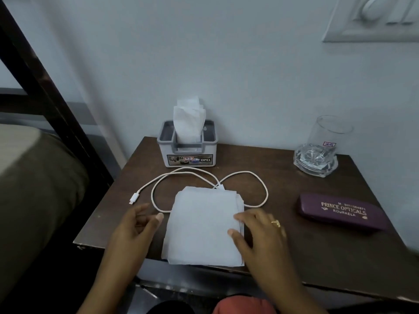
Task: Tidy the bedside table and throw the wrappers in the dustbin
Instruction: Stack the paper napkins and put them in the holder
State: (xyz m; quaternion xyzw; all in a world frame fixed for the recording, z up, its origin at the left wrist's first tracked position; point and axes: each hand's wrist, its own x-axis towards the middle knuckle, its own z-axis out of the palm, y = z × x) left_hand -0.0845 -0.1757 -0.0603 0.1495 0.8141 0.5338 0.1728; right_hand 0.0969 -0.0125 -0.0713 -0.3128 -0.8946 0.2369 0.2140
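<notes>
A stack of thin, limp, squarish tissues [204,227] lies front-centre on the dark wooden table [317,245], with its far edge over a smooth white cable [260,182]. The right hand [260,232] rests spread fingertips and thumb on the stack's right edge, and the left hand [133,225], loosely curled and holding nothing, sits just beside the left edge. Recommended: square the sheets from both sides and lift them together, clear of the cable.

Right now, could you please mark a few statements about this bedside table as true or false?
1. The purple spectacle case lies right of the white paper stack. True.
2. The clear glass tumbler lies on its side. False: it stands upright.
3. The white charging cable hangs off the dark wooden table. False: it lies looped on the tabletop.
4. The right hand touches the stack's right edge. True.
</notes>
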